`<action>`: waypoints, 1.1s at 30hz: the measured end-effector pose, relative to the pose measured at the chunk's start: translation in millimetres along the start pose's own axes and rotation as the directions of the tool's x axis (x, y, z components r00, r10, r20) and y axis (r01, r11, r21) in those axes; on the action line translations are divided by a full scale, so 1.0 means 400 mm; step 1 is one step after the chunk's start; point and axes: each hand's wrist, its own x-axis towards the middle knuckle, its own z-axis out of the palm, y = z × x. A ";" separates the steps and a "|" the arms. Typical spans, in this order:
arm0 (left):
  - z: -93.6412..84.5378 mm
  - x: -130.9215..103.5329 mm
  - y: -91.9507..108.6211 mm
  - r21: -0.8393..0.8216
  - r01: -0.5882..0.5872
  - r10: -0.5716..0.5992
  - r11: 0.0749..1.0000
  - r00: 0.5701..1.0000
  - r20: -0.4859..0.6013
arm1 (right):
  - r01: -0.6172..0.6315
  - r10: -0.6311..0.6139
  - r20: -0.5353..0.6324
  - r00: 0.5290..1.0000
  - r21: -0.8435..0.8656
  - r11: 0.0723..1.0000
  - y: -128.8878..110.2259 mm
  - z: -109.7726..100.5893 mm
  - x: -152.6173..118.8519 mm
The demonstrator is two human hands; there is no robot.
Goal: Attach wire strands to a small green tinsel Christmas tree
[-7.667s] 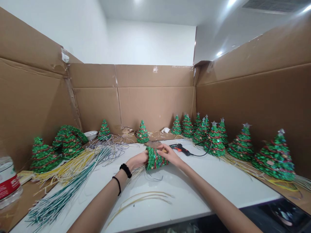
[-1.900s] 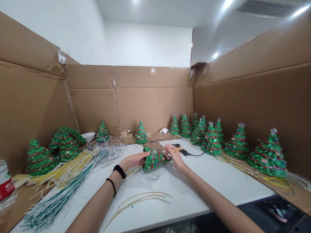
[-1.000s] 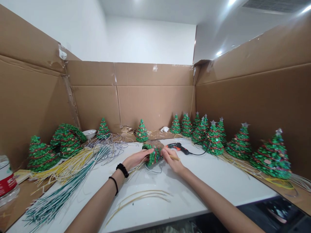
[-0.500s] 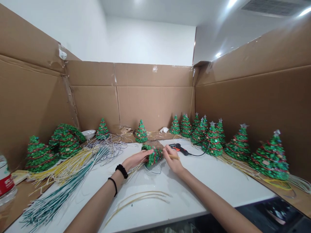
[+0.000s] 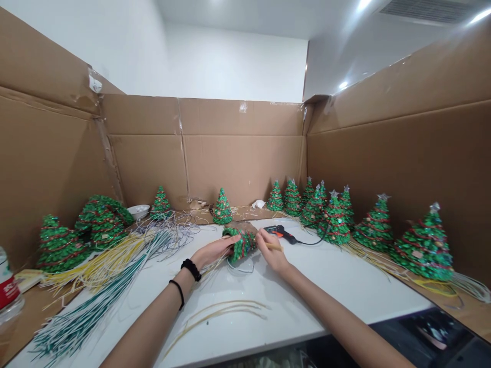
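Observation:
My left hand (image 5: 215, 251) grips a small green sequinned Christmas tree (image 5: 241, 246) that is tipped on its side above the white tabletop. Thin pale strands trail from the tree beneath that hand. Closed around a slim tool with a tan wooden handle (image 5: 275, 248), my right hand (image 5: 271, 252) works right up against the tree; the tool's tip is hidden. Just beyond my right hand lies a black and orange glue gun (image 5: 282, 233) with its cable running right.
Finished-looking Christmas trees (image 5: 335, 220) line the right edge, several with stars. Bundles of yellow strands (image 5: 99, 258) and teal strands (image 5: 103, 301) cover the left. Loose curved strands (image 5: 218, 309) lie in front. A bottle (image 5: 8, 289) stands far left; cardboard walls (image 5: 245, 153) enclose the table.
Both hands keep nearly the same place on the tree and tool. The whole view has shifted very slightly.

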 end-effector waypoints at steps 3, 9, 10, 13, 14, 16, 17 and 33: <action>-0.004 0.004 -0.005 -0.005 -0.004 0.004 1.000 1.000 0.010 | 0.007 -0.007 -0.002 1.000 0.001 1.000 0.002 0.000 0.001; 0.001 0.000 0.004 -0.008 -0.011 0.011 1.000 1.000 0.005 | 0.027 -0.028 0.006 1.000 0.022 0.999 0.007 0.000 0.001; 0.001 -0.002 0.006 -0.008 -0.012 0.012 1.000 1.000 0.005 | 0.030 -0.030 0.006 1.000 0.025 0.999 0.008 0.000 0.001; 0.003 -0.004 0.009 0.006 -0.015 0.015 1.000 1.000 0.011 | 0.026 -0.026 0.003 1.000 0.026 0.999 0.007 -0.001 0.001; 0.005 -0.005 0.010 0.015 -0.013 0.013 1.000 1.000 0.011 | 0.023 -0.023 0.005 1.000 0.025 0.999 0.005 -0.002 0.001; 0.011 -0.007 0.010 0.031 -0.011 0.011 0.999 1.000 -0.004 | 0.020 -0.020 0.012 1.000 0.017 1.000 0.002 -0.003 0.002; 0.016 -0.008 0.010 0.033 -0.015 0.016 0.999 1.000 -0.021 | 0.023 -0.024 0.016 1.000 0.011 1.000 -0.001 -0.003 0.002; 0.037 -0.012 0.012 0.047 -0.048 0.053 0.998 0.994 -0.093 | 0.055 -0.052 0.060 0.997 -0.059 0.997 -0.007 -0.007 -0.005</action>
